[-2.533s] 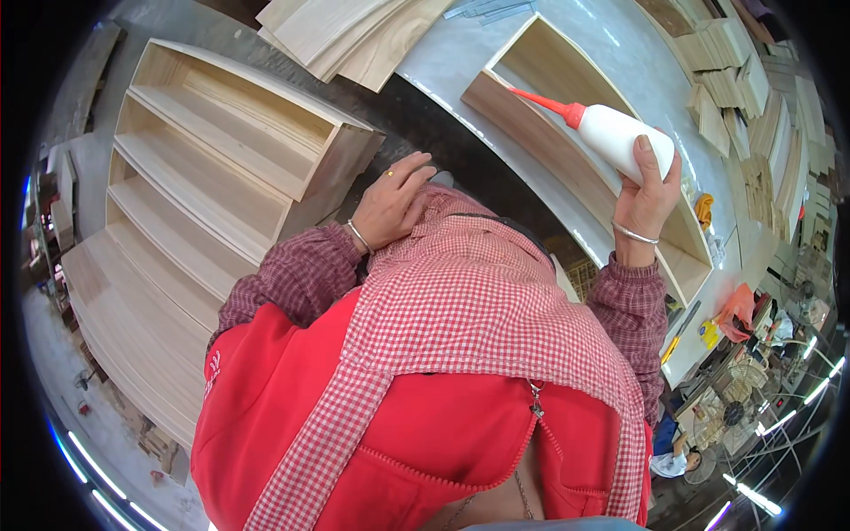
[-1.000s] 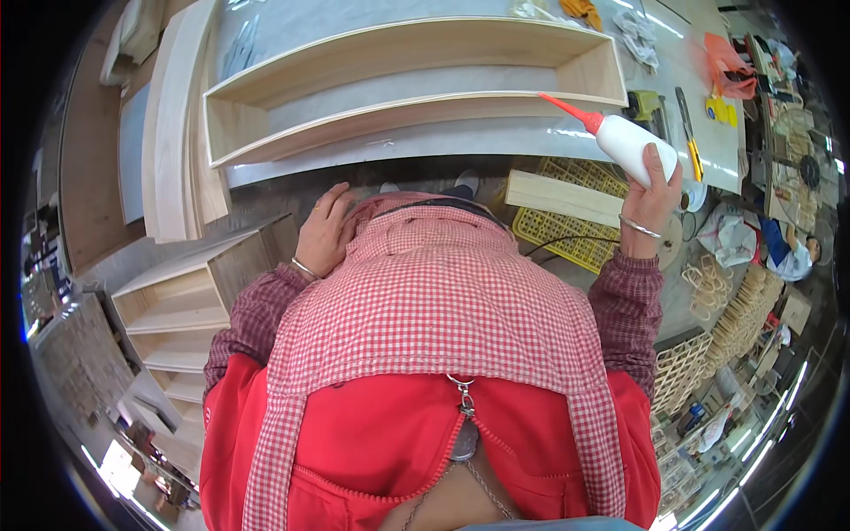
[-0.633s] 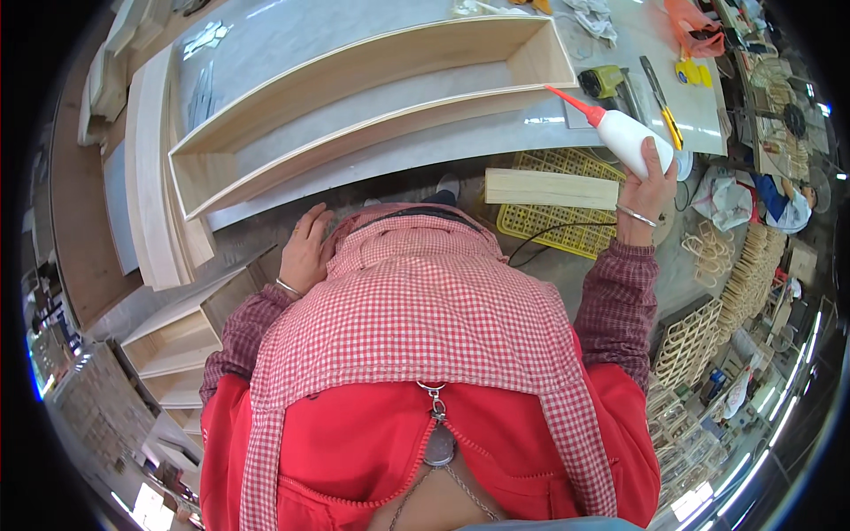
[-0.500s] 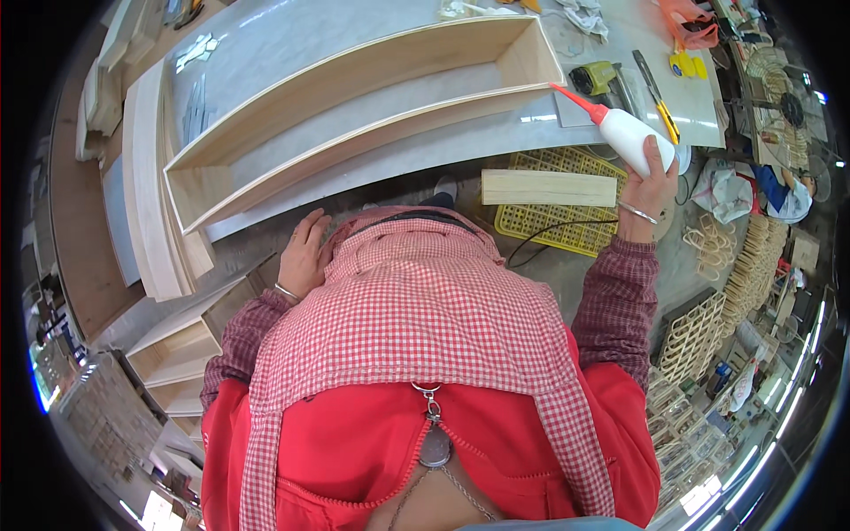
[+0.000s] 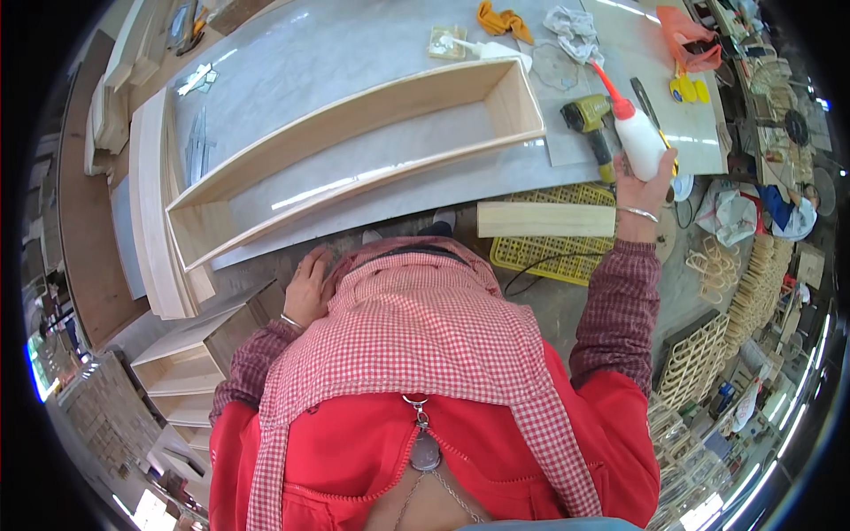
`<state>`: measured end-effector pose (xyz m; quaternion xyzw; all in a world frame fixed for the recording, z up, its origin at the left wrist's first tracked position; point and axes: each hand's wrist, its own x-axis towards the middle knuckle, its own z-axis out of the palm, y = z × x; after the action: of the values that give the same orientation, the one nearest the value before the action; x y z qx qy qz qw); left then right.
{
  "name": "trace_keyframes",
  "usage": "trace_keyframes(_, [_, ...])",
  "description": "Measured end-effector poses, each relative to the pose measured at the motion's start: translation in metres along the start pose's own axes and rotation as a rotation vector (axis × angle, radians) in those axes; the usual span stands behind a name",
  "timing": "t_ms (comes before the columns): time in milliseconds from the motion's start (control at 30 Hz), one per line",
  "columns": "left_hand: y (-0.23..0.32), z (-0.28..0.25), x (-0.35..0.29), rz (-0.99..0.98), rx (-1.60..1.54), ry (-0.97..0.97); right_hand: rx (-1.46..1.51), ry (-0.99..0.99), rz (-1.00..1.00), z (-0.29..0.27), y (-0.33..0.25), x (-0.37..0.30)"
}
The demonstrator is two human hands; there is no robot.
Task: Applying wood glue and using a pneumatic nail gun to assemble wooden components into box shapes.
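The right hand (image 5: 643,184) grips a white squeeze bottle (image 5: 639,142) around its lower body, the long red nozzle pointing forward and slightly left of the fingers. The left hand (image 5: 307,285) holds nothing; its fingers lie loosely extended by the edge of the checked apron (image 5: 416,310).

Just left of the bottle is a green power tool (image 5: 586,113), and just beyond it a utility knife (image 5: 645,102). Below and left of the right hand, a pale board (image 5: 540,219) lies across a yellow plastic crate (image 5: 553,261). Farther left and forward stands a long wooden frame (image 5: 513,102); past it lies a second white bottle (image 5: 496,51).

Whether the nozzle tip is capped is too small to tell; if uncapped, too firm a squeeze could drip onto the tool or table. A careless leftward swing could knock the bottle against the tool.
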<state>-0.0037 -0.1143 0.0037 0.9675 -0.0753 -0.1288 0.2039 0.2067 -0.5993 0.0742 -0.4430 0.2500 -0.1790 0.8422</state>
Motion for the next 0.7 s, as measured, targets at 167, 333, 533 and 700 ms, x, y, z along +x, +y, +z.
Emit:
trace_keyframes(167, [0.022,0.011,-0.011,-0.111,-0.023,-0.003,-0.063,-0.171,0.135,0.019,0.039,0.102])
trace_keyframes(333, [0.055,0.025,-0.029,-0.336,-0.035,-0.030,-0.246,-0.235,0.285,0.065,0.084,0.155])
trace_keyframes(533, [0.077,0.039,-0.049,-0.500,-0.082,-0.078,-0.382,-0.162,0.263,0.085,0.124,0.206])
trace_keyframes(700, [0.084,0.049,-0.049,-0.546,-0.116,-0.108,-0.691,-0.118,0.024,0.070,0.143,0.234])
